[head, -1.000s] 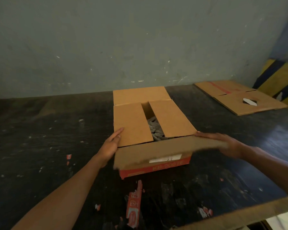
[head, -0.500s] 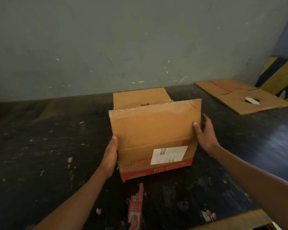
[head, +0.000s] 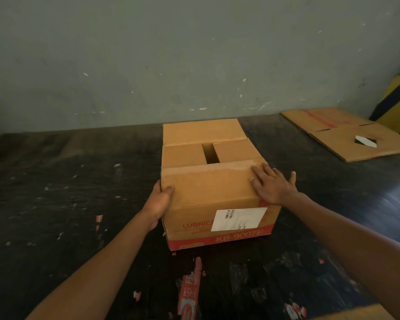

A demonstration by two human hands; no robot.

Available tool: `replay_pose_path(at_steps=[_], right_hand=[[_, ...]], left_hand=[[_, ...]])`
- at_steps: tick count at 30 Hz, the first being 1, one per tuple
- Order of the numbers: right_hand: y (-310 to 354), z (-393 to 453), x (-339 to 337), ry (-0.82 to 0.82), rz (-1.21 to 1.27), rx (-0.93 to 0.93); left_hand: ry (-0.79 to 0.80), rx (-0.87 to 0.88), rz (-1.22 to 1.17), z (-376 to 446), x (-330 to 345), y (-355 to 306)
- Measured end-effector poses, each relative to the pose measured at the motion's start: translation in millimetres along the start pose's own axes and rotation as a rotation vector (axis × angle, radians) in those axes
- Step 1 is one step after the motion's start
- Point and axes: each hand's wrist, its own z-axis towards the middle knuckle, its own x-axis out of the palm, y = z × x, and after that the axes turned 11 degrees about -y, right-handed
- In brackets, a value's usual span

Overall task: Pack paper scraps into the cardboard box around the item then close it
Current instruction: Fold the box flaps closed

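The brown cardboard box with a red bottom band and a white label stands in the middle of the dark table. Its near flap lies folded down over the two side flaps; a narrow gap between those shows behind it. The far flap stands open toward the wall. My left hand grips the box's near left corner, thumb on top of the flap. My right hand lies flat with spread fingers on the flap's right end. The paper scraps and the item are hidden inside.
A flattened cardboard sheet with a red stripe and a cut-out hole lies at the far right. A yellow-and-black striped block leans in the right corner. Red tape scraps stick to the table in front. A grey wall stands right behind the box.
The near flap swung up from hanging outward, then folded down over the side flaps. My right hand moved from the flap's edge onto its top; the left shifted to the corner.
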Motion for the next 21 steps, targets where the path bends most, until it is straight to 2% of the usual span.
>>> replay_pose_path(at_steps=[3, 6, 14, 21], right_hand=[[3.3, 19.2, -4.4, 0.049, 0.091, 0.02], [5.8, 43.7, -6.6, 0.063, 0.181, 0.042], [9.8, 146.2, -9.8, 0.035, 0.465, 0.212], [21.7, 212.0, 3.3, 0.025, 0.737, 0.329]], left_hand=[[0.012, -0.053, 0.054, 9.2, -0.1, -13.4], [-0.031, -0.009, 0.119, 22.9, 5.3, -21.5], [-0.186, 0.144, 0.499, 53.8, 25.5, -23.6], [-0.221, 0.166, 0.613, 64.2, 24.6, -12.6]])
